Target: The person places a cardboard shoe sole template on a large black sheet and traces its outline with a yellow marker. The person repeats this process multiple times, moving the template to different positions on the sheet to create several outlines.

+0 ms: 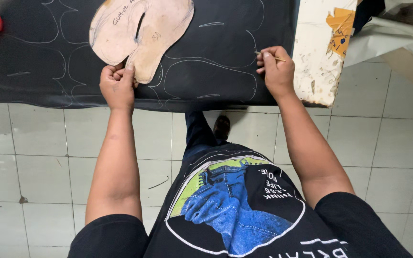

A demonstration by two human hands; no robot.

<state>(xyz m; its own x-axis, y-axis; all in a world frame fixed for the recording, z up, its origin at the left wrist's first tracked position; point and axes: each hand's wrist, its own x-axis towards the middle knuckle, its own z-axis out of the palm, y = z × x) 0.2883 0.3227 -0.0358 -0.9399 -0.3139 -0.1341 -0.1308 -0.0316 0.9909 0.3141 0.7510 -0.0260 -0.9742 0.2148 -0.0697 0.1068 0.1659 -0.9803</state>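
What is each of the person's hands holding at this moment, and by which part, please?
The left hand grips the tan cardboard template by its narrow lower end. The right hand pinches a thin marking stick near its tip.

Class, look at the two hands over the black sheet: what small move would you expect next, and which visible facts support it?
Probably laying the cardboard template flat on an unmarked patch of the black sheet. The left hand pinches the template's lower end, the right hand holds a thin marking stick ready, and traced outlines already cover the sheet nearby.
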